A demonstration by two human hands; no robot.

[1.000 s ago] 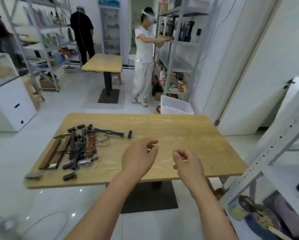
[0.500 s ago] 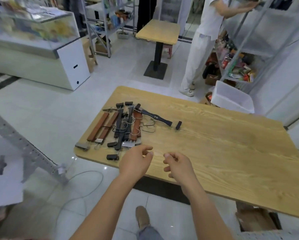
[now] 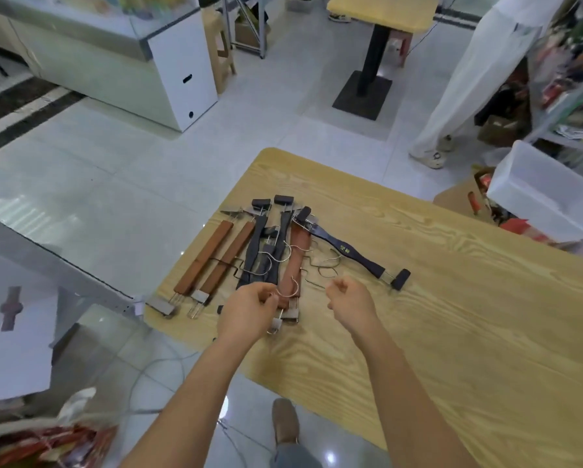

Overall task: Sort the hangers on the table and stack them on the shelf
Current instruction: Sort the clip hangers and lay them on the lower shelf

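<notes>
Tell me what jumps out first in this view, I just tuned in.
A jumbled pile of clip hangers, brown and dark wood with tangled wire hooks, lies at the near left corner of the wooden table. Both bare hands are at its near edge: the left hand by a copper hook, the right hand curled beside it. One dark hanger angles off right.

I see my left hand point(image 3: 248, 310) pinching a metal hook point(image 3: 288, 290) at the hanger pile point(image 3: 249, 256) on the wooden table point(image 3: 452, 315), right hand point(image 3: 352, 305) loosely curled just beside.
</notes>
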